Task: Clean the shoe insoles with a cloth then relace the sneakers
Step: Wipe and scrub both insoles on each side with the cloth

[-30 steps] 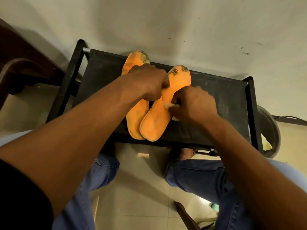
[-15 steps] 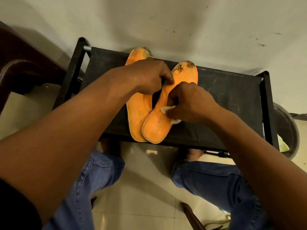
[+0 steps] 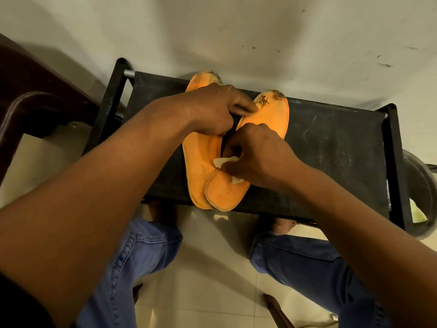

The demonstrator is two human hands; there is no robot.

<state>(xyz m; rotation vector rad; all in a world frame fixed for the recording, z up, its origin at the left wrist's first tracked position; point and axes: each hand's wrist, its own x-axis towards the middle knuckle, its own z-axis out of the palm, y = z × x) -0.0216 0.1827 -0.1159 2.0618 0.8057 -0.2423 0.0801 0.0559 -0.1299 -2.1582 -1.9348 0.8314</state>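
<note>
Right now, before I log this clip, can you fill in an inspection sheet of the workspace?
Surface: black fabric shelf on a black frame, scuffed.
Job's things: two orange insoles, the right insole overlapping the left insole at the heel; dirt at both toe ends. Small white cloth on the right insole. No sneakers or laces seen.
Clutter: nothing seen.
Hands: left hand presses the insoles; right hand grips the cloth.
Cables: nothing seen.
Surroundings: marked wall, dark wooden furniture, round dark bin, tiled floor.
</note>
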